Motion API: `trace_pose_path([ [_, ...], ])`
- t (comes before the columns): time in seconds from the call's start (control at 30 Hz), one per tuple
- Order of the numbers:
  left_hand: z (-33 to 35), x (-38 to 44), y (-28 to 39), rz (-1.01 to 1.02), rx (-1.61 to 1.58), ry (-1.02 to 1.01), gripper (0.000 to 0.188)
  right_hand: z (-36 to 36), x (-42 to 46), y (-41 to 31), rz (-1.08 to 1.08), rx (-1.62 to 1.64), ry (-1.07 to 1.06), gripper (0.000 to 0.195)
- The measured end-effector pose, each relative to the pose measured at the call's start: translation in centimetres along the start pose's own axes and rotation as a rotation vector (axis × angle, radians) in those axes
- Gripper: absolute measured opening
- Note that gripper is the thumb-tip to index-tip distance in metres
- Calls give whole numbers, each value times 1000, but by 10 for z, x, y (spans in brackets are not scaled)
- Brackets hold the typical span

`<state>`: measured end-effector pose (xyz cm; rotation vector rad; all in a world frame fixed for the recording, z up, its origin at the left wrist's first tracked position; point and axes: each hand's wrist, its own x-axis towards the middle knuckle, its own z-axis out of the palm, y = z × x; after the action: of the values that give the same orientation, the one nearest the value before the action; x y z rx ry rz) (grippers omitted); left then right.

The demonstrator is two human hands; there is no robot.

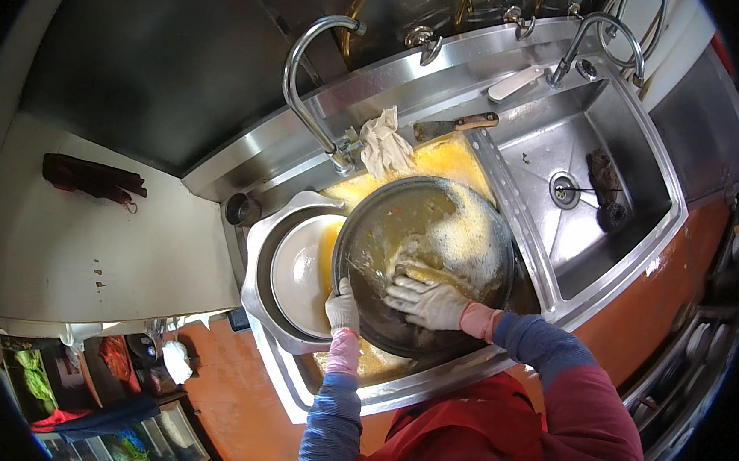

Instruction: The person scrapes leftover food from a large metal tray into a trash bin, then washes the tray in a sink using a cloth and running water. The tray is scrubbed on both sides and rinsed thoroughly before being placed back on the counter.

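Observation:
A large, dark round metal pan [368,243] sits tilted in the left sink basin, holding murky, foamy water [471,244]. My left hand [342,310], in a whitish knit glove, grips the pan's near-left rim. Inside the pan, my gloved right hand [427,302] lies flat and palm down at the water. Something yellowish [432,275] shows along its far side; whether it is a pad or foam is unclear, and the palm is hidden. Left of the pan stands a metal pot with wavy handles [257,267], with a white bowl [299,270] inside it.
A curved faucet [290,71] rises behind the pan, near a crumpled cloth [385,143]. A wood-handled scraper [457,124] rests on the ledge. The right basin [541,159] holds a dark scrubber-like object [606,186]. A metal cup [242,209] stands at the left corner.

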<state>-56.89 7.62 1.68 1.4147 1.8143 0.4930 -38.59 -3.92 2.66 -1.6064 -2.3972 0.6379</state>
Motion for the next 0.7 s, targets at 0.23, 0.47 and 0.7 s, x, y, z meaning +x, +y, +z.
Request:
trace_pose_path([
  [0.23,-8,11,15,224,246,-7,57,-10,-6,37,389,-213,212,60],
  [0.47,-6,74,48,291,580,-166,58,16,3,5,600,-191,256,70],
  [0.7,-11,-24,-17,144,68,16,26,20,15,-5,825,-107,237,65],
])
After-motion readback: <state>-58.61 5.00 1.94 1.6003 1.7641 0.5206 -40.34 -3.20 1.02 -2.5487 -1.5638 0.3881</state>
